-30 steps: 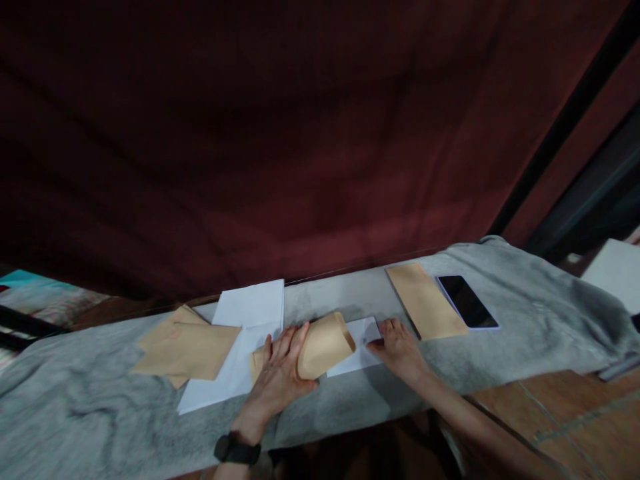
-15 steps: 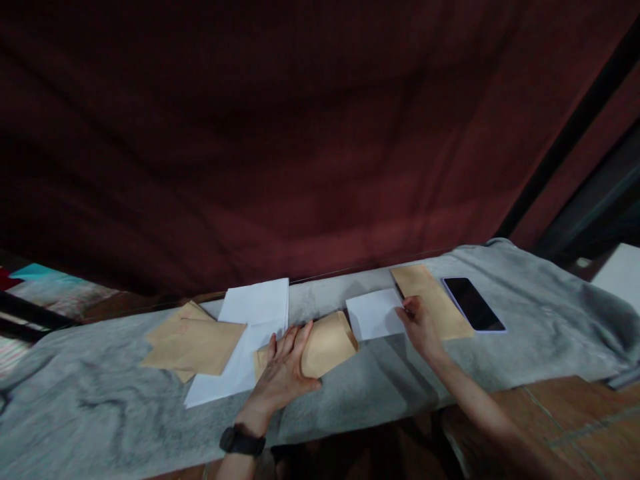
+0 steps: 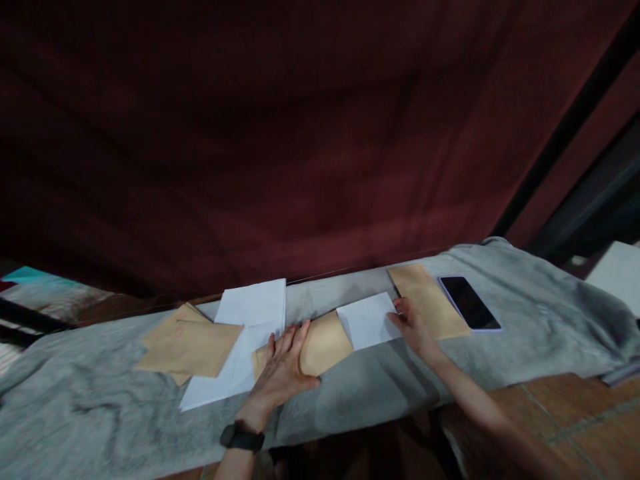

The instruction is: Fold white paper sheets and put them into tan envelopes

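Note:
My left hand (image 3: pixel 284 370) lies with its fingers spread over a brown paper envelope (image 3: pixel 326 345), pressing it against the cloth. A folded white sheet of paper (image 3: pixel 367 323) meets the right end of this envelope, its left edge at the opening. My right hand (image 3: pixel 414 327) pinches the right edge of that sheet between thumb and fingers. Under and behind the right hand lies another brown envelope (image 3: pixel 435 303). Left of my left hand, white paper sheets (image 3: pixel 253 303) lie partly beneath several brown envelopes (image 3: pixel 197 347).
A grey cloth (image 3: pixel 345 403) covers the narrow table. At the right lies a phone (image 3: pixel 470 303) with a dark screen. A dark red curtain (image 3: pixel 320 147) hangs behind the table. Tiled floor (image 3: pixel 565 413) shows at the lower right.
My right hand has moved the white sheet left, up against the envelope's opening. My left hand keeps its place on the envelope. The view has shifted slightly.

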Action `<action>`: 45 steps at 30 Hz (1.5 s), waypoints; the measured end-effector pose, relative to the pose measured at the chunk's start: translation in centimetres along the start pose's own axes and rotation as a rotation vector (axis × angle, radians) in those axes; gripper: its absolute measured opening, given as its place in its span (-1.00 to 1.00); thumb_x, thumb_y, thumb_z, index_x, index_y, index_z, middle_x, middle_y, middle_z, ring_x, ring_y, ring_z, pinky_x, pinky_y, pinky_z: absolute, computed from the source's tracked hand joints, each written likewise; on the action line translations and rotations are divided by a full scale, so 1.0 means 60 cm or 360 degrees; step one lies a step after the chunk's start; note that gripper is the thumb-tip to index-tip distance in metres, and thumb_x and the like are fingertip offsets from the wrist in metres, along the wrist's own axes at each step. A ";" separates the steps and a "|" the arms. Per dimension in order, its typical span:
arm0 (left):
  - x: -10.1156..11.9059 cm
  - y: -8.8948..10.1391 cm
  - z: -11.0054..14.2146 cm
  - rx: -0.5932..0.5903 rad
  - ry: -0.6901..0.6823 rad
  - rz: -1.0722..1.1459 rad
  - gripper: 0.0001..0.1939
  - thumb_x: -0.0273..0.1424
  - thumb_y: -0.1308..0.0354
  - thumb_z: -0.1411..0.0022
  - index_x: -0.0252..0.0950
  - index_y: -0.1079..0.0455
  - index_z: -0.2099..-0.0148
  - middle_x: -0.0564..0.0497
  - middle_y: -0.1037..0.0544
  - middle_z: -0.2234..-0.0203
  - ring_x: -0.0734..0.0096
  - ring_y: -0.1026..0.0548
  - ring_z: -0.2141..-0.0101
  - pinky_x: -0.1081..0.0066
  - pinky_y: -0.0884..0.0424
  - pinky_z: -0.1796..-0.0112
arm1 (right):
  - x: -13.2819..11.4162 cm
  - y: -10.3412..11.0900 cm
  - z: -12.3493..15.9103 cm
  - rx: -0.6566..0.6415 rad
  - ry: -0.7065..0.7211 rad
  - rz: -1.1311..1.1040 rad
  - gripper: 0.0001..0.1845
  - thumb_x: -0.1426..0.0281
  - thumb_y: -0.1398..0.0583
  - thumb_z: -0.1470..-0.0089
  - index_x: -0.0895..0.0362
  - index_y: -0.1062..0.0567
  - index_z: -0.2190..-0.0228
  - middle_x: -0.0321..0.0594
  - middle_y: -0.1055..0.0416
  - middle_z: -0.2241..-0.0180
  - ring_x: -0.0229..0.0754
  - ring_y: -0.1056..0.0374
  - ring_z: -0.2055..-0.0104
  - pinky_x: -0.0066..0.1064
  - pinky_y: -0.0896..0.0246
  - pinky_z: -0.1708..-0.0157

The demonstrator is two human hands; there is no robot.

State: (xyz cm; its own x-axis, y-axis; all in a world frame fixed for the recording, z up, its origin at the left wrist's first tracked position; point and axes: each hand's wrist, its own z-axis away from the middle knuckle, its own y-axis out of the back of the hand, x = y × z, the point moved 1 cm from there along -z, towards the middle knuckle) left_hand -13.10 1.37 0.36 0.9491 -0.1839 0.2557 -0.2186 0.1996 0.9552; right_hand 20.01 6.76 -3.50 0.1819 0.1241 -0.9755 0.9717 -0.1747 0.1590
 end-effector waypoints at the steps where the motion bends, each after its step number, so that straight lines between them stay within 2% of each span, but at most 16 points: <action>1: 0.001 0.000 0.000 0.0005 -0.0003 -0.0007 0.23 -0.18 -0.34 0.07 -0.17 0.30 -0.50 -0.23 -0.02 -0.42 0.02 0.11 -0.42 -0.07 0.38 -0.33 | 0.000 0.004 -0.002 -0.0045 -0.0011 0.0012 -0.73 0.15 -0.23 0.02 0.03 -0.40 0.31 -0.30 -0.44 0.40 -0.15 -0.37 0.39 -0.33 -0.28 0.37; 7: 0.008 0.003 0.000 0.0036 -0.0044 -0.0019 0.21 -0.22 -0.33 0.07 -0.17 0.29 -0.50 -0.24 -0.03 -0.42 -0.01 0.10 -0.42 -0.11 0.38 -0.32 | 0.002 0.020 -0.012 -0.0217 -0.0092 0.0068 -0.80 0.21 -0.21 0.08 0.08 -0.47 0.42 -0.31 -0.44 0.49 -0.17 -0.34 0.44 -0.37 -0.22 0.43; 14: 0.007 0.002 -0.002 0.0036 -0.0064 0.0002 0.20 -0.24 -0.32 0.07 -0.14 0.28 -0.50 -0.21 -0.04 -0.42 -0.03 0.11 -0.42 -0.11 0.36 -0.32 | 0.013 0.023 -0.017 -0.0283 -0.0240 0.0008 -0.76 0.17 -0.24 0.17 0.08 -0.46 0.48 -0.34 -0.40 0.56 -0.22 -0.29 0.52 -0.41 -0.14 0.51; 22: 0.007 -0.004 -0.003 0.0046 -0.0151 0.0017 0.22 -0.23 -0.35 0.06 -0.14 0.31 -0.50 -0.20 -0.04 -0.41 -0.04 0.12 -0.42 -0.14 0.34 -0.32 | 0.010 0.018 -0.020 -0.0322 -0.0361 -0.0114 -0.70 0.14 -0.29 0.27 0.09 -0.45 0.53 -0.30 -0.44 0.56 -0.21 -0.32 0.53 -0.39 -0.18 0.51; 27: 0.030 -0.003 -0.007 0.0063 -0.0218 0.0001 0.21 -0.21 -0.36 0.05 -0.14 0.28 -0.50 -0.19 -0.06 -0.41 -0.02 0.13 -0.42 -0.15 0.34 -0.33 | 0.015 -0.004 -0.005 -0.0309 -0.0383 -0.0075 -0.74 0.17 -0.28 0.20 0.08 -0.51 0.48 -0.32 -0.45 0.54 -0.19 -0.33 0.49 -0.38 -0.21 0.47; 33: 0.057 -0.012 -0.015 0.0128 -0.0348 0.0015 0.21 -0.18 -0.37 0.02 -0.12 0.29 -0.50 -0.20 -0.08 -0.40 -0.12 0.09 -0.41 -0.21 0.31 -0.32 | 0.023 -0.041 0.022 -0.0322 -0.0387 -0.0017 -0.77 0.18 -0.26 0.13 0.09 -0.55 0.49 -0.29 -0.47 0.51 -0.15 -0.36 0.42 -0.36 -0.24 0.42; 39: 0.077 -0.017 -0.018 0.0137 -0.0406 0.0019 0.22 -0.17 -0.39 0.03 -0.11 0.27 -0.50 -0.20 -0.09 -0.40 -0.15 0.08 -0.41 -0.22 0.30 -0.32 | 0.009 -0.054 0.038 -0.0468 -0.0415 -0.0075 -0.80 0.24 -0.24 0.12 0.09 -0.58 0.49 -0.29 -0.53 0.51 -0.15 -0.41 0.45 -0.37 -0.27 0.44; 45: 0.086 -0.017 -0.019 0.0134 -0.0449 0.0002 0.21 -0.18 -0.39 0.03 -0.13 0.25 -0.50 -0.20 -0.08 -0.40 -0.12 0.09 -0.41 -0.21 0.30 -0.33 | 0.007 -0.066 0.046 -0.0477 -0.0385 -0.0130 -0.91 0.30 -0.22 0.16 0.03 -0.50 0.51 -0.31 -0.54 0.49 -0.12 -0.45 0.42 -0.35 -0.33 0.41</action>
State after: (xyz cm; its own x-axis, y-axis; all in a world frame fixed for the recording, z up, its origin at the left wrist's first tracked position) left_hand -7.70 1.30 0.54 0.8508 -0.4466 0.2770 -0.2489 0.1216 0.9609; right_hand 15.81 4.79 -4.98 0.0960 -0.1146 -0.9888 0.9890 0.1237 0.0816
